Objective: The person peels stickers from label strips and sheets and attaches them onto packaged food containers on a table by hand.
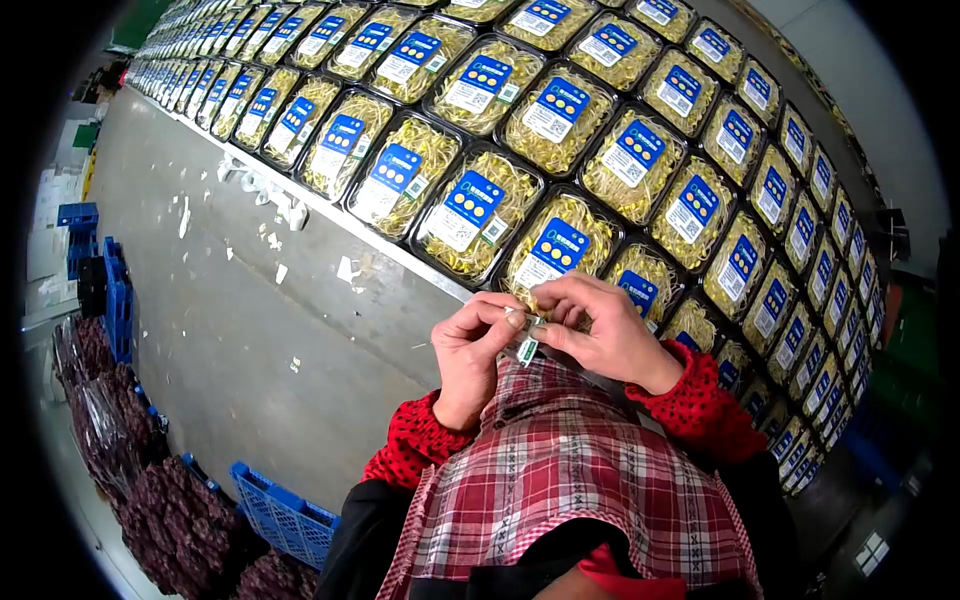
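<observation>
My left hand point(468, 355) pinches a small white-and-green sticker label point(527, 350) between thumb and fingers, in front of my apron. At the label's other side, my right hand point(612, 335) is closed too, thumb and fingertips meeting at its upper edge. Just beyond my hands sits a black tray of bean sprouts point(560, 240) under clear film with a blue-and-white label. The tray to its left point(470, 215) carries a similar small green-and-white sticker beside its large label.
Rows of packed sprout trays point(640, 160) cover the long table, whose metal edge point(330, 212) runs to the far left. White paper scraps point(347, 268) litter the grey floor. Blue crates point(285, 515) and bags of dark purple produce point(175, 520) stand at lower left.
</observation>
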The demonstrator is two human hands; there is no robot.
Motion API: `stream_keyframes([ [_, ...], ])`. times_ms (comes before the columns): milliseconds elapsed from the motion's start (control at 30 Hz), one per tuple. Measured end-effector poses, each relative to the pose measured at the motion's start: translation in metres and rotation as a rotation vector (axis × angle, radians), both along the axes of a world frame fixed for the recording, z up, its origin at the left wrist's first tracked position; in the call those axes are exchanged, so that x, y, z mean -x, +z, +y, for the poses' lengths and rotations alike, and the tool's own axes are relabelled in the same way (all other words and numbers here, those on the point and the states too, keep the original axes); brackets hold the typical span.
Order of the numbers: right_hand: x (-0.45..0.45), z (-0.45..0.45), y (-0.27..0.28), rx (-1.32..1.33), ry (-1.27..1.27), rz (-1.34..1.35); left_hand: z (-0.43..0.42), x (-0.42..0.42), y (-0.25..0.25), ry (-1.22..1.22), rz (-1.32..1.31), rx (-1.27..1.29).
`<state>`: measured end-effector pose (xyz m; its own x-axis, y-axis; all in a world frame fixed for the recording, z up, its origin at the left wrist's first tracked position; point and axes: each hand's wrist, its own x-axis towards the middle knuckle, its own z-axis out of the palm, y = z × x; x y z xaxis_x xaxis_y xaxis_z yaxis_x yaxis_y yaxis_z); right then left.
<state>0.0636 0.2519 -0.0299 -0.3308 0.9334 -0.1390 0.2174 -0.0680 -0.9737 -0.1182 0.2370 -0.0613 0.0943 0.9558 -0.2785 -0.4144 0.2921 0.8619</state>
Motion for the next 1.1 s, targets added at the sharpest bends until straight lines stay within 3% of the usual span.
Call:
stream_keyframes([
  [167, 0.001, 0.002, -0.002, -0.153, 0.022, -0.050, -0.002, -0.003, 0.002, -0.029, 0.123, -0.009],
  [267, 0.000, 0.004, -0.005, -0.398, 0.024, -0.227, 0.000, -0.003, 0.003, -0.092, 0.250, -0.067],
  [433, -0.004, 0.001, -0.004, -0.513, 0.051, -0.423, 0.002, -0.006, 0.001, -0.173, 0.435, -0.069],
  [533, -0.009, 0.006, -0.006, -0.545, 0.028, -0.482, 0.000, -0.008, -0.003, -0.234, 0.307, 0.023],
  [600, -0.021, 0.022, -0.006, -0.344, 0.039, -0.370, 0.002, -0.009, -0.005, -0.241, 0.210, 0.054],
  [633, -0.029, 0.042, -0.019, -0.349, -0.141, -0.232, 0.004, -0.010, -0.004, -0.234, 0.176, 0.085],
  [700, -0.055, 0.094, -0.045, 0.000, -0.435, -0.062, 0.008, -0.008, -0.006, -0.253, 0.203, 0.105],
  [767, -0.075, 0.135, -0.078, -0.058, -0.601, -0.189, 0.011, -0.008, -0.012, -0.232, 0.188, 0.103],
  [967, -0.069, 0.178, -0.111, -0.035, -0.620, -0.308, 0.014, -0.003, -0.010, -0.185, 0.216, 0.099],
  [1033, -0.058, 0.181, -0.105, -0.018, -0.667, -0.673, 0.018, -0.002, -0.010, -0.195, 0.217, 0.089],
  [1100, -0.055, 0.184, -0.101, -0.017, -0.653, -0.748, 0.020, -0.004, -0.007, -0.164, 0.201, 0.108],
])
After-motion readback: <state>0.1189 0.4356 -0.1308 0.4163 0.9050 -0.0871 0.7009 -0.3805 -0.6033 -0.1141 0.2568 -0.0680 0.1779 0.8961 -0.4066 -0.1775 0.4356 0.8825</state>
